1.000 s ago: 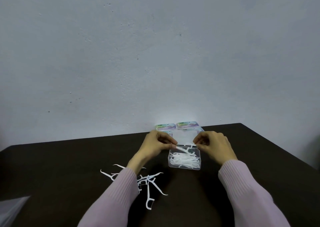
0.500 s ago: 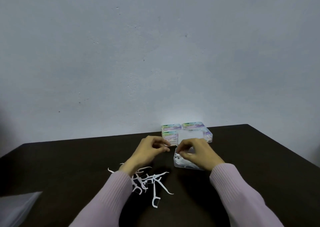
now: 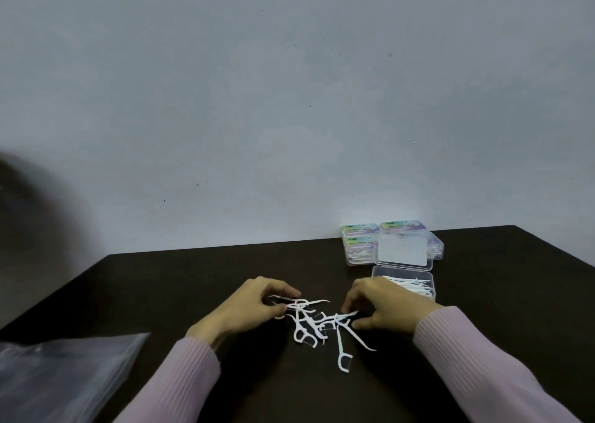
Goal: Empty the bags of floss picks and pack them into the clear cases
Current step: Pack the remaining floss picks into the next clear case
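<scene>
Nearest the camera, two pale pink ribbed sleeves [image 3: 180, 377] reached forward over a dark brown table [image 3: 161, 287], and a clear plastic bag [image 3: 61, 371] lay flat at the near left edge. Between the hands sat a loose pile of white floss picks [image 3: 317, 321], tangled so that they shared no single direction. The nearest pick [image 3: 342, 348] lay with its long axis roughly toward and away from the person, bow end nearest the camera; another beside it ran diagonally, its pointed tail toward the near right.

The left hand [image 3: 246, 310] had curled fingers pinching picks at the pile's left side. The right hand [image 3: 383, 306] was curled at the pile's right side, fingertips on a pick, pinching it.

Just beyond the right hand stood an open clear case [image 3: 428, 279] partly filled with picks lying roughly left to right, its lid [image 3: 402, 252] tipped up behind it. Closed, labelled cases [image 3: 359, 245] were grouped at the table's far edge, against a plain grey-white wall [image 3: 289, 100].
</scene>
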Available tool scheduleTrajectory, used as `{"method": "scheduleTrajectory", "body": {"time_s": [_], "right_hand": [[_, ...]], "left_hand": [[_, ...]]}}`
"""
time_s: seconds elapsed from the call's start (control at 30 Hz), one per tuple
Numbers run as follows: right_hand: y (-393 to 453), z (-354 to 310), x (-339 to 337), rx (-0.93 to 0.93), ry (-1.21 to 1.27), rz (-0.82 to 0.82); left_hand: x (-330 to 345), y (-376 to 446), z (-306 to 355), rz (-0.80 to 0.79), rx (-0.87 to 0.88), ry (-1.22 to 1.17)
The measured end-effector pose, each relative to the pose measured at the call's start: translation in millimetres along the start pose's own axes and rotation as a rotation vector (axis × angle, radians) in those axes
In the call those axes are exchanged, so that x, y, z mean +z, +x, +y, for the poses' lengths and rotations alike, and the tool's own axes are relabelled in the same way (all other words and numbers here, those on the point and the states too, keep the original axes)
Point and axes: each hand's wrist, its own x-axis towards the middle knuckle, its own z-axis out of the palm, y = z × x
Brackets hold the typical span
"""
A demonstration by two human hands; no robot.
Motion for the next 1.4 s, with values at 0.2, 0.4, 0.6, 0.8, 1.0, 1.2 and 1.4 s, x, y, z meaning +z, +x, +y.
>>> {"method": "scheduleTrajectory", "body": {"time_s": [0.2,0.4,0.6,0.8,1.0,1.2,1.4], "right_hand": [[1.6,-7.7,2.2,-0.04,-0.009,-0.048],[1.6,-11.3,4.2,-0.037,-0.02,-0.039],[3.8,-7.9,8.1,-0.016,0.075,0.063],[5.5,-8.0,10.9,-0.027,0.071,0.162],[8.6,-13.9,17.6,0.018,0.056,0.139],[5.3,-11.7,13.0,0.025,0.004,0.162],[2.9,-19.5,14.1,0.071,-0.253,0.146]], "left_hand": [[-12.7,-9.4,-16.1,-0.011,-0.017,0.024],[-12.2,-9.5,-17.5,0.053,0.028,-0.081],[-0.7,-8.4,-11.4,0.1,0.053,-0.162],[12.1,-10.6,7.8,0.144,-0.046,-0.051],[27.6,-6.5,18.8,0.193,-0.043,0.117],[18.5,-7.2,14.6,0.117,-0.019,-0.105],[22.6,-8.2,13.4,0.192,-0.051,-0.035]]}}
